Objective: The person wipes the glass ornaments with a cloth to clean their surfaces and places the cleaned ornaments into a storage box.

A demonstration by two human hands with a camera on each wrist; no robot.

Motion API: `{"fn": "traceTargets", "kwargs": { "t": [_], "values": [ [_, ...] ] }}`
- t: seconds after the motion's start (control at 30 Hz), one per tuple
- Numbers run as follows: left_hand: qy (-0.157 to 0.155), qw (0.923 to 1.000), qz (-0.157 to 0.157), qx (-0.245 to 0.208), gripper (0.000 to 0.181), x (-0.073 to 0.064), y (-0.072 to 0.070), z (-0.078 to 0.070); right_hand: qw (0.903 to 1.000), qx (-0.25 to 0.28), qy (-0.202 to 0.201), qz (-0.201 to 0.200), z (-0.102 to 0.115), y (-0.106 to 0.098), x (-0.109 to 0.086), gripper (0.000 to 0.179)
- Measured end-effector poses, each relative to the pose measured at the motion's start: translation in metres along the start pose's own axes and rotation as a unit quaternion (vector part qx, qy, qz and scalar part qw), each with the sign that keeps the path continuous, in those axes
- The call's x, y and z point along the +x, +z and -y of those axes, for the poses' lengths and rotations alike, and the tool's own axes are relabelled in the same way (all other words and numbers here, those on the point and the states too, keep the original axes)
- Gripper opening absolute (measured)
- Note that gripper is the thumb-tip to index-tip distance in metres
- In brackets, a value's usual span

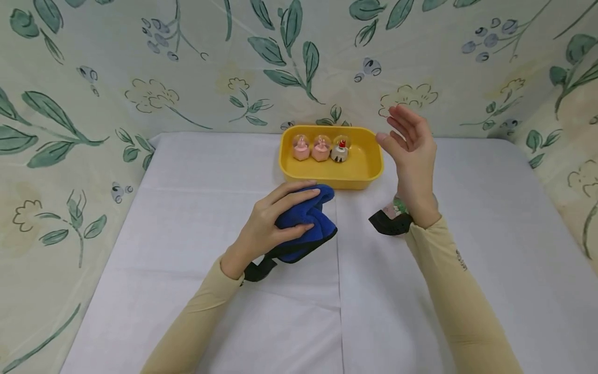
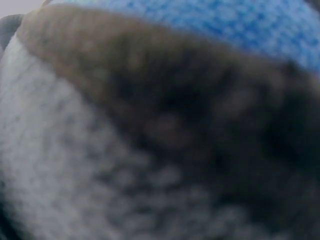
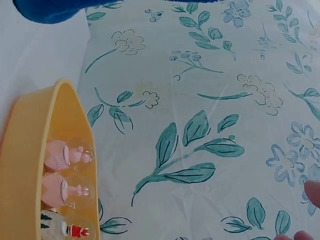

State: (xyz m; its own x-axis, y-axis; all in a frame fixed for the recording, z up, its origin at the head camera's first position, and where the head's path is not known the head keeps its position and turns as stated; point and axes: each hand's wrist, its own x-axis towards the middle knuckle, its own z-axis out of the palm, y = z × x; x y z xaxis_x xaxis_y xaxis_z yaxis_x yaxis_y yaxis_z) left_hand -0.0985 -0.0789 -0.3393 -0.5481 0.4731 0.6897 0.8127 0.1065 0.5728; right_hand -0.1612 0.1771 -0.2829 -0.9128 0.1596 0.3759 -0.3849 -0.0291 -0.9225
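Observation:
In the head view my left hand (image 1: 268, 223) grips a folded blue cloth (image 1: 306, 218) with black edging, in front of a yellow tray (image 1: 357, 183). The cloth fills the left wrist view, close and blurred. My right hand (image 1: 413, 156) is raised beside the tray's right end, fingers extended, holding nothing. Inside the tray stand two small pink snow globes (image 1: 301, 149) and a white one with a red figure (image 1: 340, 150), in a row toward the left. The right wrist view shows the same pink snow globes (image 3: 56, 156) and only a few fingertips (image 3: 313, 192).
A white cloth (image 1: 196, 208) with crease lines covers the table under both arms. Behind it and at both sides hangs a fabric backdrop (image 1: 187, 67) with green leaves and flowers. Dark bands (image 1: 391, 223) circle the wrists.

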Motion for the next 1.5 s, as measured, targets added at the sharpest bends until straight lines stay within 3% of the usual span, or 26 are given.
{"fn": "traceTargets", "kwargs": {
  "t": [0.27, 0.6, 0.77, 1.13, 1.5],
  "values": [
    [-0.007, 1.0, -0.001, 0.002, 0.054, -0.002, -0.001, 0.0, 0.9994, 0.03, -0.001, -0.019, 0.005, -0.022, -0.022, 0.05],
    [-0.004, 1.0, 0.001, 0.0, 0.055, -0.001, -0.003, 0.0, 0.9909, 0.079, 0.019, -0.108, -0.002, -0.056, -0.048, 0.048],
    [-0.007, 1.0, 0.002, 0.0, 0.055, -0.002, -0.003, 0.0, 0.9873, 0.088, 0.031, -0.129, -0.007, -0.07, -0.06, 0.049],
    [-0.003, 1.0, 0.0, -0.002, 0.052, -0.002, -0.003, 0.002, 0.9815, 0.053, 0.114, -0.144, -0.037, -0.095, -0.096, 0.065],
    [-0.009, 1.0, 0.002, 0.002, 0.056, -0.002, -0.003, 0.002, 0.9734, 0.002, 0.183, -0.138, -0.067, -0.097, -0.118, 0.077]
  ]
}}
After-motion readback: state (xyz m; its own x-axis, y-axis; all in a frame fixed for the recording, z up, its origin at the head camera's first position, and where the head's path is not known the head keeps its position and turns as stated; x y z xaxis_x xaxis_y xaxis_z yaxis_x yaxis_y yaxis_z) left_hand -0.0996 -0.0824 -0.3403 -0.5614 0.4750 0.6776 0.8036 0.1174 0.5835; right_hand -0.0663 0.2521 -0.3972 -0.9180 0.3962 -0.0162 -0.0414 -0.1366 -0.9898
